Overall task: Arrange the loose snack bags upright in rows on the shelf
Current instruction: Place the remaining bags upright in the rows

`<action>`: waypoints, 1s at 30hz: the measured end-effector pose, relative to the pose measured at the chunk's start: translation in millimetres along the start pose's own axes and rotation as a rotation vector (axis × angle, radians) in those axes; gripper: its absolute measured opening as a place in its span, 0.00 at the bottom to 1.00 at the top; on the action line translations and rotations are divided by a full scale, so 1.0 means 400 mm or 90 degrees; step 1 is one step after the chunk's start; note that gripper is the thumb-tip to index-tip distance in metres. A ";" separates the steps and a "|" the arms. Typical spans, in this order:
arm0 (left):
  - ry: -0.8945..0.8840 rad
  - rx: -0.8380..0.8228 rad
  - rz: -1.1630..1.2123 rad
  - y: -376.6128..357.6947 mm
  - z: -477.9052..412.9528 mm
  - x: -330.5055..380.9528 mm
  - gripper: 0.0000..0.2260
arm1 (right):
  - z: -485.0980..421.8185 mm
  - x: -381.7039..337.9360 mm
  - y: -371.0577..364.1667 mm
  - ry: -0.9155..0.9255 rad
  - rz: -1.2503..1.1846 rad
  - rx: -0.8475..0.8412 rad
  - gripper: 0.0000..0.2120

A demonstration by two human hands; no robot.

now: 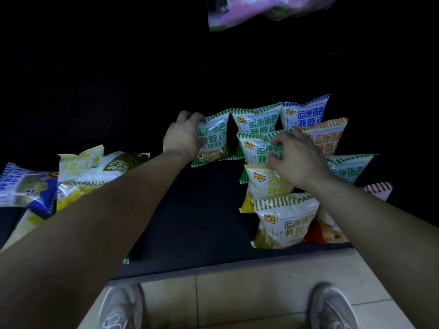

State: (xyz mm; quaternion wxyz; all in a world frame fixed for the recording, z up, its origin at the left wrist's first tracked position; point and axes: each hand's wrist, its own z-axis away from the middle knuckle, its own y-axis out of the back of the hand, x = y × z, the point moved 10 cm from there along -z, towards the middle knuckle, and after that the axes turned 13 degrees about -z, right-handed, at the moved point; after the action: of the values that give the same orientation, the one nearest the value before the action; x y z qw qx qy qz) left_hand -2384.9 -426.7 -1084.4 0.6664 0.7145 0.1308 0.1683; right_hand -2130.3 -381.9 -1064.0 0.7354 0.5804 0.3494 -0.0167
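On a dark shelf (202, 210), several white snack bags stand upright in rows at the right. My left hand (183, 136) grips the upper left edge of a green-striped bag (213, 141), which stands at the left end of the back row. My right hand (297, 160) rests with curled fingers on top of a second green-striped bag (255, 148), just above a yellow-striped bag (263, 184). In front stands an olive-striped bag (285, 222). Behind are another green bag (256, 119), a blue bag (306, 112) and an orange bag (327, 138).
A loose pile of bags lies flat at the left: a blue one (21, 186) and yellow ones (78, 167). A pink-purple bag (249, 10) hangs blurred at the top. The shelf's front edge meets a tiled floor (237, 293) with my grey shoes (121, 307).
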 end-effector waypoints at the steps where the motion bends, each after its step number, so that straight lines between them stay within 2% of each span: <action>1: -0.009 -0.002 -0.019 -0.001 -0.001 0.006 0.28 | 0.002 -0.001 0.000 0.002 0.006 -0.002 0.20; 4: -0.013 -0.024 -0.048 0.001 0.000 0.016 0.29 | 0.008 -0.012 0.012 0.007 0.026 0.001 0.21; 9: 0.015 -0.091 -0.066 0.067 0.043 0.004 0.37 | 0.035 -0.082 0.060 0.024 0.081 -0.015 0.24; 18: -0.076 -0.115 -0.152 0.373 0.293 -0.079 0.31 | 0.195 -0.345 0.143 0.081 0.105 -0.046 0.25; 24: -0.064 -0.145 -0.206 0.459 0.524 -0.232 0.27 | 0.313 -0.537 0.062 0.149 0.105 -0.081 0.25; 30: 0.012 -0.221 -0.214 0.402 0.670 -0.425 0.29 | 0.378 -0.677 -0.135 0.181 0.108 -0.166 0.25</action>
State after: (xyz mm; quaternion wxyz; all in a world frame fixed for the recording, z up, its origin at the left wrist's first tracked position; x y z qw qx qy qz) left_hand -2434.3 -752.4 -950.4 0.7964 0.5561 0.2232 0.0816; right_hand -2283.2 -633.6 -952.6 0.7462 0.5042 0.3990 0.1728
